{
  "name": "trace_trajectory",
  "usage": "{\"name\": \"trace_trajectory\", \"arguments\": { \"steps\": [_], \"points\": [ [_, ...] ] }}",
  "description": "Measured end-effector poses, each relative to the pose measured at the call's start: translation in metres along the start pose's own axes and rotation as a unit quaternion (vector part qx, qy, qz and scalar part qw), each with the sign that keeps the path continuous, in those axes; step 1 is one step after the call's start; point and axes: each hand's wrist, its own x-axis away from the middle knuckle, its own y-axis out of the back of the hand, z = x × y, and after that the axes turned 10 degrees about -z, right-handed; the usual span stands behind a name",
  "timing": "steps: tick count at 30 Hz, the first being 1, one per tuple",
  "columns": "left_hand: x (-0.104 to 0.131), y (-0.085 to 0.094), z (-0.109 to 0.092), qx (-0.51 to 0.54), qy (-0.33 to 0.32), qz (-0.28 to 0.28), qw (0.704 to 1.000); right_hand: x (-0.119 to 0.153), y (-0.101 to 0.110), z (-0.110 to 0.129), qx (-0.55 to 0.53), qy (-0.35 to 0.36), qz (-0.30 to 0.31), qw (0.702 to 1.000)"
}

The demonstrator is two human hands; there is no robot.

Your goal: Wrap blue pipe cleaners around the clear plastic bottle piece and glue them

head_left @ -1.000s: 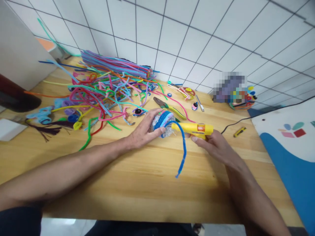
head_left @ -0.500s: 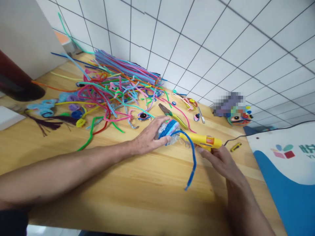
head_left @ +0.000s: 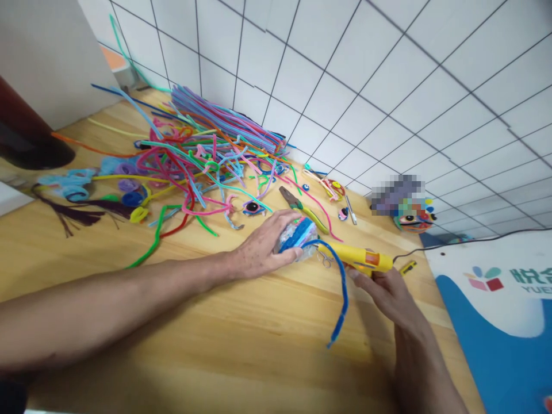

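My left hand (head_left: pixel 269 244) is wrapped round a small clear rounded piece (head_left: pixel 297 236) partly covered with blue, light-blue and lilac pipe cleaner; its exact kind I cannot make out. From it a loose blue pipe cleaner (head_left: pixel 344 287) curves out and hangs down to the right. In my right hand (head_left: pixel 390 287) is a yellow hot glue gun (head_left: pixel 356 255), its nozzle pointing left at the wrapped piece, close to where the loose strand leaves it. Whether the tip touches is hidden behind the strand. Small scissors (head_left: pixel 325 259) lie just under the nozzle.
Pliers with green-yellow handles (head_left: pixel 302 207) lie behind my left hand. A tangle of pipe cleaners (head_left: pixel 185 155) and a bundle (head_left: pixel 228 121) fill the back left. A yellow cutter (head_left: pixel 407 268), a pen (head_left: pixel 351 210) and a colourful figure (head_left: pixel 411 215) are on the right.
The view has shifted slightly. Both hands keep their holds, and the glue gun's nozzle stays at the wrapped piece with little visible movement.
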Motion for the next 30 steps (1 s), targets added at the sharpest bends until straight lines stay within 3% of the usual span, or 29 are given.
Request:
{"name": "trace_trajectory", "arguments": {
  "steps": [24,30],
  "points": [
    [0.0013,-0.0012,0.0002,0.005,0.003,-0.003,1.000,-0.0043,-0.0036,0.0065,-0.025,-0.017,-0.021,0.999],
    [0.0002,-0.0009,0.0000,0.003,-0.001,0.000,1.000,-0.0017,-0.0058,0.0018,-0.039,-0.022,-0.003,0.999]
  ]
}}
